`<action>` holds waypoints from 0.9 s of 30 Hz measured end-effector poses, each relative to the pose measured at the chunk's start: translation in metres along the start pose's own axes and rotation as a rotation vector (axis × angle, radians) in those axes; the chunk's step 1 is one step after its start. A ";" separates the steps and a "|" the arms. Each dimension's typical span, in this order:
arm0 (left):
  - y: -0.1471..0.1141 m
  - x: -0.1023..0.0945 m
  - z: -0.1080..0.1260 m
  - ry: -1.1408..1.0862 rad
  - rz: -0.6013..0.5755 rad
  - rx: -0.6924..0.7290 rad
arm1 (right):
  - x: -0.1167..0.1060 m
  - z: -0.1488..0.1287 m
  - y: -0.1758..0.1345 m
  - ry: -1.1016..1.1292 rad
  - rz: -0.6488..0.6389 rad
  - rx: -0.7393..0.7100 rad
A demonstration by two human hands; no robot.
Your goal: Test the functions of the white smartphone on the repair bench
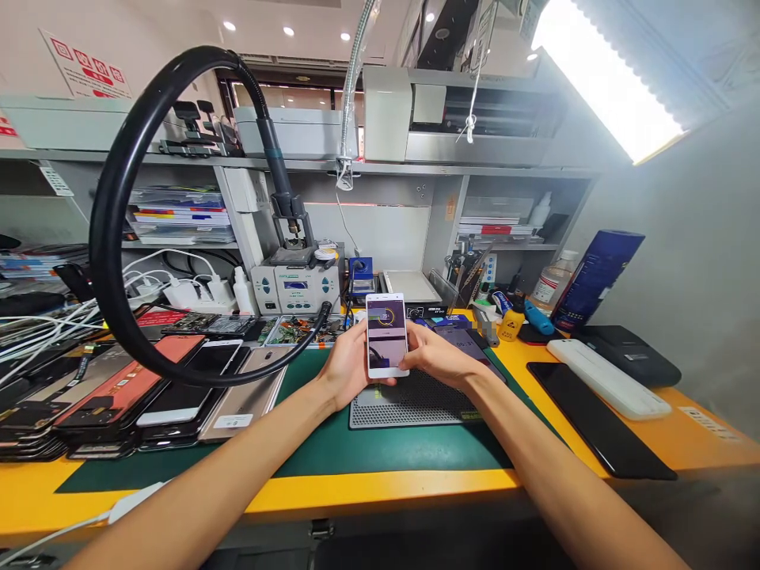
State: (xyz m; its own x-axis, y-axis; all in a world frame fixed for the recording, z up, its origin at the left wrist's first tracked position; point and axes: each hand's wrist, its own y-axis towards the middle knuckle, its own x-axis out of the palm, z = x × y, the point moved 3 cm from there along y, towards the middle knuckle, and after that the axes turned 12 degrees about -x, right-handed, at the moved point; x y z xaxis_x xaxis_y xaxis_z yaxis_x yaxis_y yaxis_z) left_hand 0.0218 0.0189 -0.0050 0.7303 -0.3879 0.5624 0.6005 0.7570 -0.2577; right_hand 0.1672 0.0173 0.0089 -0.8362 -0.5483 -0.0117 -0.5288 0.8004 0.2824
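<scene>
A white smartphone [386, 336] stands upright in front of me, its lit screen showing a yellow ring with a number in it. My left hand [349, 366] wraps round the phone's left side and back, with fingertips showing below its lower edge. On the other side my right hand [436, 354] grips the lower right edge, its thumb over the bottom corner of the screen. Below both hands lies a grey perforated mat [409, 408] on the green work mat [392, 459]. Another dark phone [466, 342] with digits on its screen lies behind my right wrist.
Stacked phones [172, 396] fill the left side. A hot-air station [297, 286] with a looping black hose [107, 158] stands behind them. At right are a yellow bottle [511, 323], a black slab [594, 412] and a white case [611, 378]. A bright lamp [611, 75] hangs above.
</scene>
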 end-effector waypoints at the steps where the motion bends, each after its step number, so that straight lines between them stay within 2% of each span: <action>1: 0.000 0.000 0.000 0.000 0.004 -0.001 | 0.000 0.000 0.000 0.000 0.000 0.001; 13: 0.000 -0.001 0.000 0.026 0.007 -0.006 | -0.001 0.001 0.001 -0.001 0.030 0.007; 27: 0.003 -0.005 -0.002 0.030 0.015 -0.013 | 0.001 -0.002 0.000 0.017 0.003 0.023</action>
State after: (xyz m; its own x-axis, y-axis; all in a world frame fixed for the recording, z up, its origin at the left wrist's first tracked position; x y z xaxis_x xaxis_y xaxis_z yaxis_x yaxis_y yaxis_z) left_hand 0.0203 0.0223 -0.0101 0.7482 -0.3924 0.5351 0.5938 0.7558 -0.2761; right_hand 0.1661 0.0165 0.0105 -0.8353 -0.5498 0.0051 -0.5298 0.8073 0.2599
